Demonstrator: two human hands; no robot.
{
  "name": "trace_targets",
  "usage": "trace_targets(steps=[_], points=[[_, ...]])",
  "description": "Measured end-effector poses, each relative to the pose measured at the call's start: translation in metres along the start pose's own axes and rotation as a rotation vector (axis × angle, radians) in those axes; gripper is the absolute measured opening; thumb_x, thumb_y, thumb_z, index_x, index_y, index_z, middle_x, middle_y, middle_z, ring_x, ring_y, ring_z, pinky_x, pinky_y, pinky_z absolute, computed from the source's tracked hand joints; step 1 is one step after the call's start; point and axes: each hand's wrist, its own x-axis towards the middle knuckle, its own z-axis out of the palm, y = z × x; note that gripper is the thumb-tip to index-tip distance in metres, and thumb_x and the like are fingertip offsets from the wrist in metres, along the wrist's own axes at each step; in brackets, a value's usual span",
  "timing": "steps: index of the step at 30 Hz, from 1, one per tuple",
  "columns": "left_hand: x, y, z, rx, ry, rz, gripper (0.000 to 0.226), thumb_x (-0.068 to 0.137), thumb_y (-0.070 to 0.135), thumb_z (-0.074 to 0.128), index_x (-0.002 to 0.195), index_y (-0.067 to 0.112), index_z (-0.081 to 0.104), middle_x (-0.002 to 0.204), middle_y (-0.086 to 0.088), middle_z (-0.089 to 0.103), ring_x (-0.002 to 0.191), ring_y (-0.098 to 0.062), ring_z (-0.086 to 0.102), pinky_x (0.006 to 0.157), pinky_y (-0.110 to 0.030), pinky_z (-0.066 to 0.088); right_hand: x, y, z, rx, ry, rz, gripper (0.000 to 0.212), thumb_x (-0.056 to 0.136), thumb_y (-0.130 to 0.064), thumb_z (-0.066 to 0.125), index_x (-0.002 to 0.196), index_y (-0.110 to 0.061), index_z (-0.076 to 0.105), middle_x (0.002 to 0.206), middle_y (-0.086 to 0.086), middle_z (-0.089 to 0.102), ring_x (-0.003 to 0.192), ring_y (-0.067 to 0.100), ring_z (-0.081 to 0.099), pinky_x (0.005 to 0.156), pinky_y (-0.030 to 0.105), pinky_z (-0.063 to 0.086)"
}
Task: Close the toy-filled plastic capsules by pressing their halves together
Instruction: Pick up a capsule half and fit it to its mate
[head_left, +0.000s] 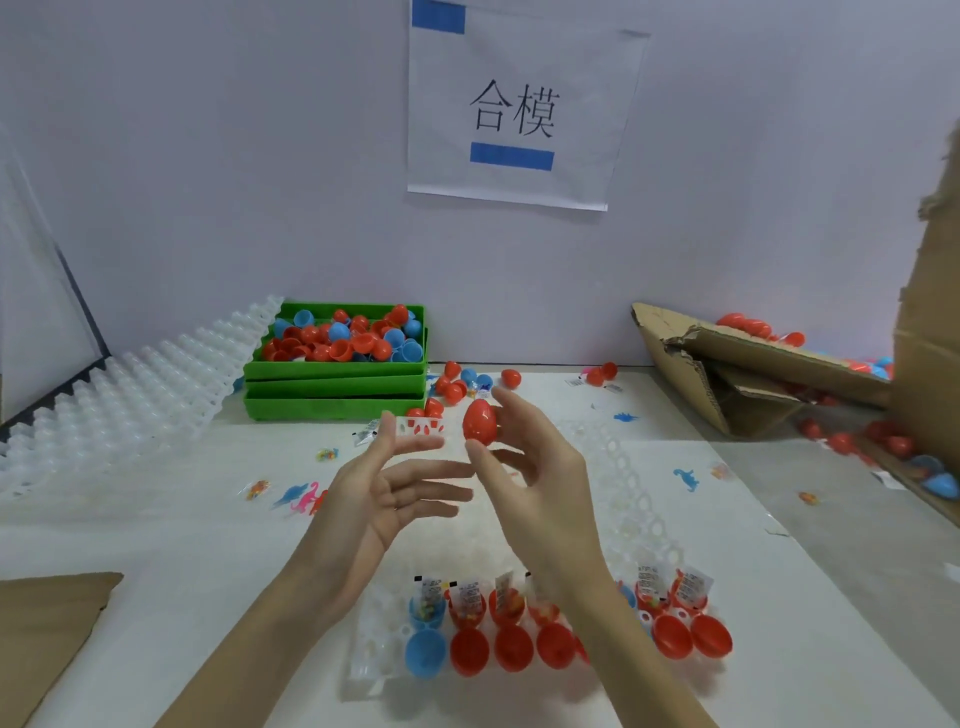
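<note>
My right hand pinches a closed red egg-shaped capsule between thumb and fingertips, raised above the table. My left hand is just left of it, palm up, fingers straight and spread, holding nothing. Below my wrists a clear plastic holder tray carries a row of open capsule halves: one blue pair at the left, several red lower halves beside it, and upper halves holding packaged toys behind them. My right forearm hides part of the row.
Stacked green bins hold loose red and blue halves at the back. White trays lean at left. A torn cardboard box with closed capsules lies at right. Loose capsules and small toy dinosaurs are scattered on the white table.
</note>
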Motion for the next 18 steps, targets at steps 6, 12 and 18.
trace_targets(steps=[6,12,18], points=[[0.004,0.003,-0.011,0.010,0.074,0.027,0.069,0.098,0.057,0.043,0.110,-0.005,0.071,0.102,-0.028,0.075,0.081,-0.036,0.074,0.068,-0.035,0.059,0.114,-0.012,-0.065,1.095,0.176,0.705,0.021,0.100,-0.013,0.066,0.108,0.006,0.068,0.112,0.019,0.072,0.108,0.025,0.072,0.078,0.026,0.063],[0.003,0.002,-0.009,0.027,0.066,0.020,0.067,0.097,0.056,0.045,0.091,-0.002,0.077,0.092,-0.030,0.072,0.072,-0.036,0.071,0.068,-0.041,0.055,0.205,0.015,-0.122,0.954,0.405,0.664,0.053,0.109,-0.032,0.048,0.151,0.000,0.042,0.149,0.019,0.054,0.136,0.026,0.056,0.111,0.027,0.046],[0.007,0.003,-0.011,0.024,0.074,0.025,0.067,0.097,0.054,0.045,0.091,-0.005,0.075,0.088,-0.030,0.071,0.068,-0.034,0.068,0.065,-0.041,0.053,0.173,0.045,-0.114,0.714,0.193,0.654,0.039,0.108,-0.002,0.046,0.145,0.010,0.046,0.140,0.023,0.061,0.126,0.031,0.063,0.093,0.032,0.057]])
